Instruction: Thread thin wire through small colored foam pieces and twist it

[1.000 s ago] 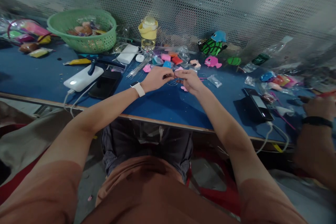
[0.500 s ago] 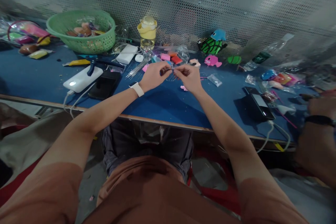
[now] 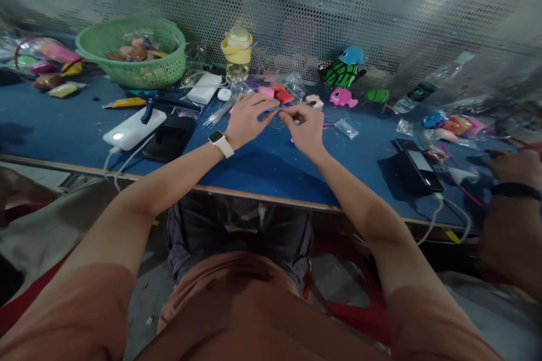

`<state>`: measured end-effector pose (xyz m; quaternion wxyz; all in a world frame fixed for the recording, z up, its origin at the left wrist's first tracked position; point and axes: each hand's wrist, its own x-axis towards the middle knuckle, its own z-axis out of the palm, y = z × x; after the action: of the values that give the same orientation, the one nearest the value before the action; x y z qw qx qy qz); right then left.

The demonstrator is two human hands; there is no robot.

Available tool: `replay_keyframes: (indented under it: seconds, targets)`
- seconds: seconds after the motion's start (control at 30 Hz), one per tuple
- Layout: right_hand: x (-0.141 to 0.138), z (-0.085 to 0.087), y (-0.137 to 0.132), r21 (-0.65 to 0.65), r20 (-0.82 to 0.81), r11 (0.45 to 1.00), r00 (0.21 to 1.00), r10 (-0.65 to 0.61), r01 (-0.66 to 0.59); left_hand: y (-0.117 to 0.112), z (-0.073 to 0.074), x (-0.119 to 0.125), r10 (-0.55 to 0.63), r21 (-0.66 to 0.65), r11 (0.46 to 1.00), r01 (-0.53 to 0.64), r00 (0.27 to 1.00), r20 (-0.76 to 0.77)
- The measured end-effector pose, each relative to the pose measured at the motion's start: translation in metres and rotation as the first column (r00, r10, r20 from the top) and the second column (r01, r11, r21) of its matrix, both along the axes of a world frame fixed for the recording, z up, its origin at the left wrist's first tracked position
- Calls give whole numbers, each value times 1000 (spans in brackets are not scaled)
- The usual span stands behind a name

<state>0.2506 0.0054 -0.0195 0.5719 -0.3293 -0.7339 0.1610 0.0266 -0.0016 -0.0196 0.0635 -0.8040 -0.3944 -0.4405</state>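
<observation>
My left hand (image 3: 250, 118), with a white-strapped watch (image 3: 221, 143) on the wrist, reaches over the table with its fingers stretched and the tips drawn together. Almost touching it, my right hand (image 3: 305, 127) pinches with thumb and forefinger. Between the fingertips runs a thin wire, faint and partly hidden by the fingers. A bundle of thin wires (image 3: 218, 115) lies left of my left hand. Just behind the hands are a red clay packet (image 3: 284, 96) and a pink packet (image 3: 266, 91). A small clear bag (image 3: 346, 128) rests to the right of my right hand.
A green basket (image 3: 144, 70) and a yellow-topped bottle (image 3: 237, 53) stand at the back. White power bank (image 3: 135, 128) and dark phone (image 3: 168, 140) lie left. Pink fish (image 3: 342, 97), green-striped turtle (image 3: 340, 72) and black device (image 3: 417, 166) are right, near another person's hand (image 3: 517, 168).
My left hand's fingers have straightened and turned, from curled to more stretched out. My right hand stays nearly in place. The other person's hand at the right has shifted slightly.
</observation>
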Motion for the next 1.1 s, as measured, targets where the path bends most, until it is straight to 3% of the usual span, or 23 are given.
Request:
replay_keyframes:
  seconds: [0.2, 0.37, 0.47, 0.63, 0.7, 0.77, 0.87, 0.93, 1.0, 1.1]
  targets:
    - [7, 4, 1, 101, 152, 995, 988, -40, 24, -2, 7, 0, -71, -62, 996, 70, 997, -4]
    - [23, 8, 12, 153, 325, 988, 945, -28, -24, 7, 11, -3, -241, -201, 945, 257, 965, 102]
    - [31, 9, 20, 160, 385, 984, 923, 15, -83, 13, 8, -5, -350, -339, 846, 412, 908, 230]
    - [34, 12, 22, 151, 420, 985, 908, 14, -85, 17, 1, -4, -414, -482, 609, 630, 771, 484]
    - [32, 13, 21, 149, 415, 986, 910, 3, -71, 17, 0, -5, -415, -496, 575, 651, 754, 508]
    - [29, 13, 19, 151, 404, 987, 915, -7, -59, 16, 0, -5, -400, -479, 641, 600, 794, 458]
    - [24, 11, 15, 129, 393, 991, 919, -36, -17, 14, -1, -5, -332, -365, 828, 426, 897, 291]
    - [19, 9, 12, 99, 389, 995, 920, -45, 7, 13, -3, -5, -277, -259, 914, 312, 947, 162]
    - [15, 7, 9, 68, 384, 997, 922, -47, 23, 13, -6, -6, -223, -169, 959, 227, 974, 40]
    - [11, 6, 8, 31, 359, 998, 931, -62, 55, 13, -7, -7, -149, -87, 986, 141, 985, -91]
